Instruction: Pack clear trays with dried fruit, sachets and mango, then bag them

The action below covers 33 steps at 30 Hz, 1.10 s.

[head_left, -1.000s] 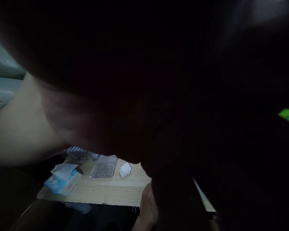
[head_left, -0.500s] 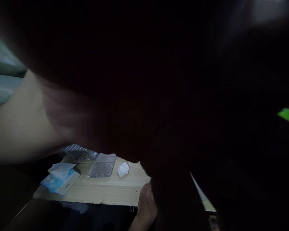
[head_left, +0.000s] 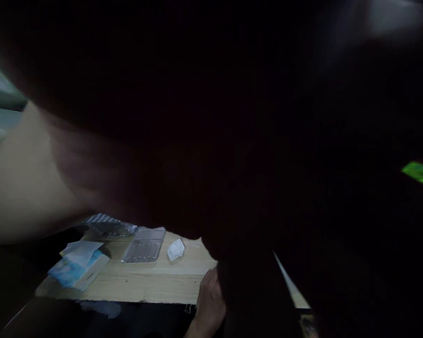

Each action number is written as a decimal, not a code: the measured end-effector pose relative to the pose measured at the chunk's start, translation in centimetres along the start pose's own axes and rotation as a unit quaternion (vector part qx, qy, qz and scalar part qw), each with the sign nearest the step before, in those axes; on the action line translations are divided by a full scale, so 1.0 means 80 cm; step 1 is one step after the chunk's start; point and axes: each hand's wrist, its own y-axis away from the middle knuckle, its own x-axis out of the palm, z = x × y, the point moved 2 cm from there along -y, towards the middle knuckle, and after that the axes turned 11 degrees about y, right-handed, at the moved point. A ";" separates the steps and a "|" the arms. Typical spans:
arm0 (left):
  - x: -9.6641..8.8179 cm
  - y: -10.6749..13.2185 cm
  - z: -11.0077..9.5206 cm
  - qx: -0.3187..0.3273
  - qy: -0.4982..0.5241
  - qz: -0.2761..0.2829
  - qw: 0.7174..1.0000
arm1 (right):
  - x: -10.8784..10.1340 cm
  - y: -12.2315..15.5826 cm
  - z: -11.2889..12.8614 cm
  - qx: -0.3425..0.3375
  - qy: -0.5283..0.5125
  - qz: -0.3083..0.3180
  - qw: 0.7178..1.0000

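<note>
Through the dark blur I can make out a hand (head_left: 209, 303) at the counter (head_left: 127, 286) edge, its fingers (head_left: 207, 279) loosely curled, apparently empty; a clear plastic tray (head_left: 144, 245) and crumpled tissue (head_left: 176, 249) lie beyond the fingers.

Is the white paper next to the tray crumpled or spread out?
Crumpled: the white tissue sits in a small wrinkled lump on the wooden board, beside the clear plastic tray, not lying flat.

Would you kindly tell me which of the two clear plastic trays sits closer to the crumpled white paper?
The tray in the middle of the board, right beside the paper; the other tray lies farther left, at the board's far edge.
</note>
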 end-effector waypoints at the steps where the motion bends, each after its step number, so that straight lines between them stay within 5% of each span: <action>1: 0.000 0.000 0.000 0.002 0.000 0.000 1.000 | 0.000 -0.001 0.000 -0.002 0.000 0.001 1.000; 33: 0.002 0.004 0.007 -0.001 -0.007 -0.017 1.000 | -0.004 -0.005 0.007 -0.032 0.005 0.015 0.999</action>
